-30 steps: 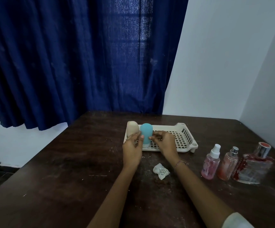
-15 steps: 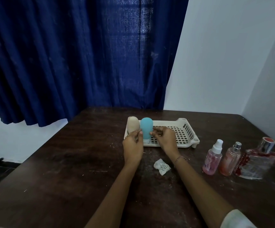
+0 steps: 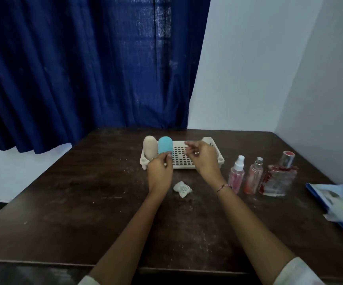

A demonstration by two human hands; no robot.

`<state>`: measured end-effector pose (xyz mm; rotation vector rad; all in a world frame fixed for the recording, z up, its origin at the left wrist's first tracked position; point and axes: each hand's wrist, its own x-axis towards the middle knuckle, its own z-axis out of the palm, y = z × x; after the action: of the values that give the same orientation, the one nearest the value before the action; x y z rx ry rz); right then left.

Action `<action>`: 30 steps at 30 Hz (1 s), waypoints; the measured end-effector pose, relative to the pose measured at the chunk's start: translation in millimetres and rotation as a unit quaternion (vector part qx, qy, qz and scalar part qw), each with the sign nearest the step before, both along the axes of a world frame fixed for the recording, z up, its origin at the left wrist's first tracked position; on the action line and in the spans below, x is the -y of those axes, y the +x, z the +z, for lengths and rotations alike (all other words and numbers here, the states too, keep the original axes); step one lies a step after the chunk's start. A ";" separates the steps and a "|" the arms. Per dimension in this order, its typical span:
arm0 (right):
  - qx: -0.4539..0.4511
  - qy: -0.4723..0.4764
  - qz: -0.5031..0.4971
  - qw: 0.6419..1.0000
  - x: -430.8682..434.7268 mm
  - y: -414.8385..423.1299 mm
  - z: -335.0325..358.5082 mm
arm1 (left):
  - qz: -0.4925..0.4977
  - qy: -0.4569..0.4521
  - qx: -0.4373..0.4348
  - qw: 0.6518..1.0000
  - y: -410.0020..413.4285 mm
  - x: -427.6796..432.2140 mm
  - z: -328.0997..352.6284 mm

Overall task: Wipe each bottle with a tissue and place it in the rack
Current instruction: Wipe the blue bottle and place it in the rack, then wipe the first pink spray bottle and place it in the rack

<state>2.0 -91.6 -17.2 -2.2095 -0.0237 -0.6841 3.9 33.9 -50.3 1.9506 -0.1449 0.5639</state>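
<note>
Inside the white rack (image 3: 199,166), rounded blue bottle (image 3: 165,145), upright

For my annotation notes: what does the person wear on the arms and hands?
Both forearms are bare. A thin bracelet circles the wrist below the right hand; the left hand has none. A pale left sleeve and right sleeve show at the bottom edge.

The beige bottle (image 3: 150,146) and the blue bottle (image 3: 165,145) stood upright, filling the left end of the rack (image 3: 187,166); the grid floor to their right lay bare. The right hand (image 3: 203,160) hung over that bare part, and the left hand (image 3: 160,172) sat at the blue bottle's foot. The tissue (image 3: 183,188) lay between the 2 forearms. A row of 3 bottles (image 3: 253,178) walled off the right side of the table (image 3: 80,202); its left half lay open.
</note>
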 end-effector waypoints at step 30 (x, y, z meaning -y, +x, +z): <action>0.028 -0.210 -0.117 0.970 80.5 -79.8 19.6 | -0.218 0.083 -0.032 0.972 -31.0 102.8 32.2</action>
<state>-77.8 -172.1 2.5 -2.6252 0.0722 -0.9413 -27.0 -68.8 -18.1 2.0107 -0.5803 0.2015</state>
